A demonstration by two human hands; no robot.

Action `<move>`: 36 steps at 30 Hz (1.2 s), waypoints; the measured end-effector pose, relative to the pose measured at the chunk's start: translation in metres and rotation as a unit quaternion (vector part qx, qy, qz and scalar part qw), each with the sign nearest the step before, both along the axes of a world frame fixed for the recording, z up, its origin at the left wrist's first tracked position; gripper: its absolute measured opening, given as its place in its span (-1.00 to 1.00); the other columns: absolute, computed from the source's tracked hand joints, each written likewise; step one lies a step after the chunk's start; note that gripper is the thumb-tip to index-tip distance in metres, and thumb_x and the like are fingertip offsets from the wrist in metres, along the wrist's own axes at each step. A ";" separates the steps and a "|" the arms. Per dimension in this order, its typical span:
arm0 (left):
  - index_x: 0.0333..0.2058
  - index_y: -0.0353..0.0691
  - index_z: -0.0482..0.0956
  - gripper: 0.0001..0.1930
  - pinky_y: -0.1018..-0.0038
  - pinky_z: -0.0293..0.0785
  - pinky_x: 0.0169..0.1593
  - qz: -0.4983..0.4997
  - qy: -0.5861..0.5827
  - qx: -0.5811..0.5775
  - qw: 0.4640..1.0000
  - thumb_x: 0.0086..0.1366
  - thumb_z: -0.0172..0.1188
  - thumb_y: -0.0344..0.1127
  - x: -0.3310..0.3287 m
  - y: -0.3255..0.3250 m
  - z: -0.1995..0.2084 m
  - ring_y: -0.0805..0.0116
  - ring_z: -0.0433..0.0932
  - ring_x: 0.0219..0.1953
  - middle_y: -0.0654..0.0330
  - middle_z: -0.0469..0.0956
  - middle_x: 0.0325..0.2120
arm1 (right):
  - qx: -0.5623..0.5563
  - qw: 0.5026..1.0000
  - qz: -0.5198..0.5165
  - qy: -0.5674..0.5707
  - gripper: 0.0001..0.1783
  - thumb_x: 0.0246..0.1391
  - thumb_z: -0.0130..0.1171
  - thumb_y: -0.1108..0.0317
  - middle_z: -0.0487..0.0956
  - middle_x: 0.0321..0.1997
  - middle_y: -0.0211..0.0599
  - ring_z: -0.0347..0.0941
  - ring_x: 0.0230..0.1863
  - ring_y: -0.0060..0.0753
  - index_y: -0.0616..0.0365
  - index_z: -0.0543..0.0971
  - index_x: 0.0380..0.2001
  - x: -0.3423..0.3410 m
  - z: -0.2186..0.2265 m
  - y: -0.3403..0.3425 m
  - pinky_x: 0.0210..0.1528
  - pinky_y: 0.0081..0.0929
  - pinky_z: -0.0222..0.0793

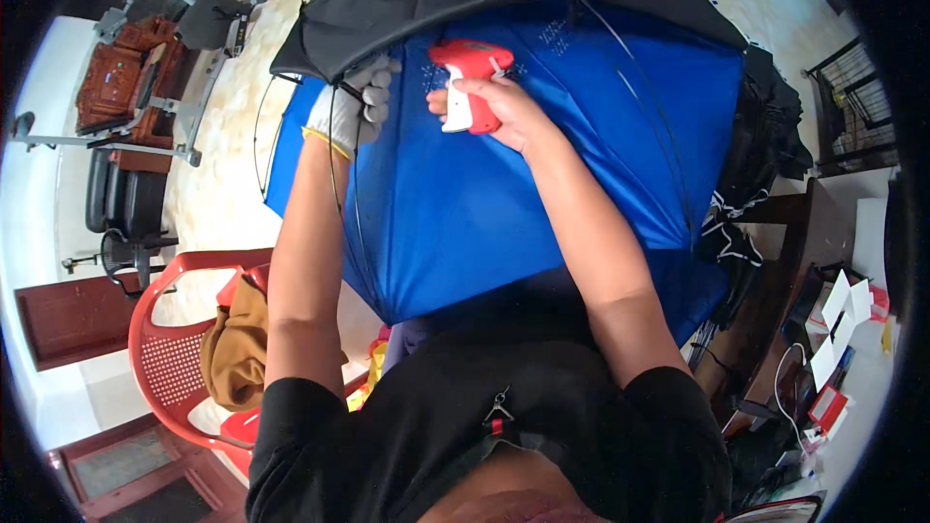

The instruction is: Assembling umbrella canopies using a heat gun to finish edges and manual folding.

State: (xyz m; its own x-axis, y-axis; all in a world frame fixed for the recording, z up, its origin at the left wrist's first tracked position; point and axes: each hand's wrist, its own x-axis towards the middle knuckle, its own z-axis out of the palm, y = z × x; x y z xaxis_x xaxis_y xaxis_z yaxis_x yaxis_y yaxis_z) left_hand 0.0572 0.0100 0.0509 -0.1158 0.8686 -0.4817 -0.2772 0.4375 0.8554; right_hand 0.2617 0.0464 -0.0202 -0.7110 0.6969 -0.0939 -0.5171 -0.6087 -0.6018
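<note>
A large umbrella lies spread across my lap, blue on the side facing me, with a black panel along its far edge and thin dark ribs. My left hand, in a white knitted glove with a yellow cuff, is closed round the black edge at a rib end. In my bare right hand I hold a red and white tagging gun by its grip, above the blue cloth. The gun's nose points left, toward my gloved hand, and is apart from the black edge.
At my left stands a red plastic chair with a brown cloth on it. Exercise equipment is farther left. Dark folded fabric lies right of the umbrella. A brown desk at the right bears boxes and a white cable.
</note>
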 end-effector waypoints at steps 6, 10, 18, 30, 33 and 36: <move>-0.27 -0.28 0.46 -0.73 0.69 0.18 -0.68 0.062 -0.173 -0.011 0.983 0.20 0.12 -0.17 0.022 -0.053 0.014 0.60 0.24 -0.76 0.44 0.40 -0.65 | 0.072 0.996 -0.008 -0.060 -0.64 0.08 0.03 0.34 0.57 -0.30 -0.03 0.56 -0.31 -0.22 0.29 0.37 -0.07 0.007 0.010 -0.006 -0.28 -0.31 0.53; -0.21 -0.29 0.46 -0.69 0.63 0.28 -0.61 0.075 0.061 0.130 0.987 0.23 0.10 -0.16 0.044 -0.103 0.018 0.55 0.30 -0.73 0.36 0.45 -0.62 | 0.103 0.991 -0.008 -0.083 -0.63 0.10 -0.01 0.30 0.57 -0.30 -0.04 0.56 -0.30 -0.23 0.30 0.38 -0.07 0.006 0.009 0.000 -0.28 -0.32 0.52; -0.37 -0.20 0.42 -0.76 0.35 0.40 -0.61 -0.075 0.842 0.117 0.521 0.23 0.01 -0.13 0.038 -0.139 -0.050 0.25 0.50 -0.67 0.10 0.50 -0.57 | 0.166 0.971 0.034 -0.166 -0.67 0.14 -0.06 0.32 0.57 -0.25 -0.08 0.55 -0.23 -0.27 0.30 0.42 -0.10 -0.002 0.008 -0.032 -0.25 -0.39 0.51; -0.51 -0.08 0.35 -0.78 0.28 0.35 -0.72 -0.054 0.857 0.094 0.504 0.21 0.02 -0.11 0.039 -0.146 -0.092 0.16 0.49 -0.71 0.14 0.48 -0.64 | 0.208 0.941 -0.061 -0.260 -0.72 0.16 -0.03 0.39 0.55 -0.20 -0.22 0.51 -0.18 -0.43 0.30 0.43 -0.09 -0.019 -0.061 -0.140 -0.17 -0.49 0.42; -0.49 -0.08 0.36 -0.80 0.29 0.35 -0.71 -0.053 0.853 0.094 0.510 0.21 0.02 -0.12 0.040 -0.144 -0.090 0.16 0.49 -0.71 0.14 0.48 -0.64 | 0.234 0.928 -0.073 -0.281 -0.72 0.17 -0.04 0.39 0.55 -0.20 -0.25 0.50 -0.18 -0.45 0.29 0.43 -0.09 -0.021 -0.063 -0.141 -0.17 -0.50 0.42; -0.49 -0.08 0.36 -0.80 0.28 0.35 -0.70 -0.053 0.851 0.086 0.516 0.21 0.02 -0.12 0.039 -0.143 -0.091 0.15 0.50 -0.70 0.14 0.49 -0.62 | 0.245 0.924 -0.060 -0.289 -0.73 0.12 -0.02 0.39 0.57 -0.27 -0.16 0.53 -0.24 -0.37 0.31 0.44 -0.14 -0.023 -0.056 -0.143 -0.21 -0.45 0.42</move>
